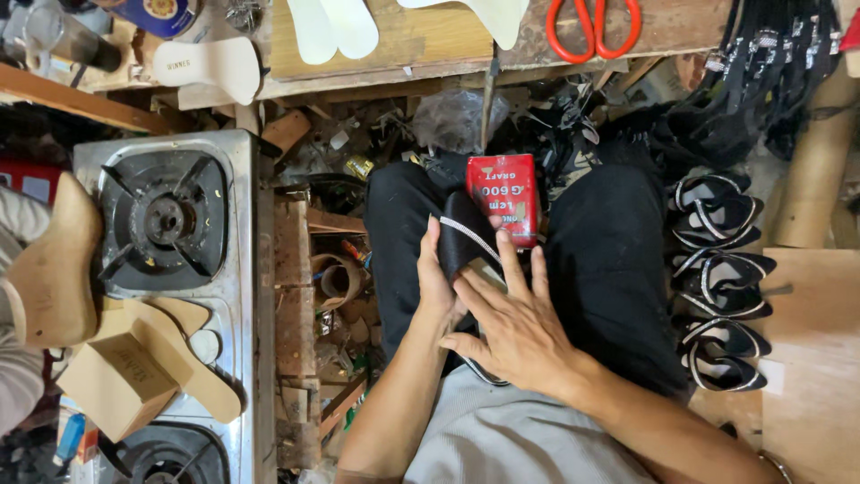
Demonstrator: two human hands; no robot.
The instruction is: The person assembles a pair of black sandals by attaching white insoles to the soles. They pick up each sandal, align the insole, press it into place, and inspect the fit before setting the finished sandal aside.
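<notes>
A black shoe upper (466,240) with a white stitched trim lies over my lap. My left hand (436,282) grips its left edge from below. My right hand (511,323) lies flat on top of it with fingers spread, pressing down. A red rectangular tin can (503,199) stands between my knees, just beyond the upper and touching its far end. My legs are in black trousers (609,269).
A steel gas stove (170,215) stands at left, with a wooden shoe last (55,269) and a cardboard box (121,381) beside it. Finished black-and-white sandal uppers (721,278) are stacked at right. Orange scissors (593,27) and pale insoles (336,27) lie on the workbench ahead.
</notes>
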